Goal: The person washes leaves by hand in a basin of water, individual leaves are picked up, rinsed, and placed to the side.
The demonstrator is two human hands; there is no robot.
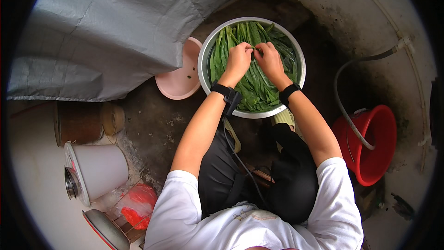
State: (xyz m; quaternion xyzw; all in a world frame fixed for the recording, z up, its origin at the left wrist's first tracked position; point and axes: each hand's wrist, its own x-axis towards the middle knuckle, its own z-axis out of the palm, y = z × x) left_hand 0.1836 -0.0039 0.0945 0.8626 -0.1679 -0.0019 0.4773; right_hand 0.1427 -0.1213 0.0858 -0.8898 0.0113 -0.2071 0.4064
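Note:
Before me stands a round metal basin (205, 86) filled with long green leafy vegetables (255, 88) in water. My left hand (239, 59) and my right hand (270, 59) meet above the middle of the basin. Between their fingertips they pinch a small piece of green vegetable (254, 47), mostly hidden by the fingers. Stalks lie side by side at the basin's far side, and broad leaves spread towards me. Each wrist wears a black strap; the left one carries a dark device (233, 101) with a cable.
A pink basin (178, 76) with a few green bits sits left of the metal one, partly under a grey sheet (131, 31). To my right, a hose (341, 100) runs from the wall into a red bucket (376, 146). A white bucket (104, 172) and red plastic bag (140, 201) are at left.

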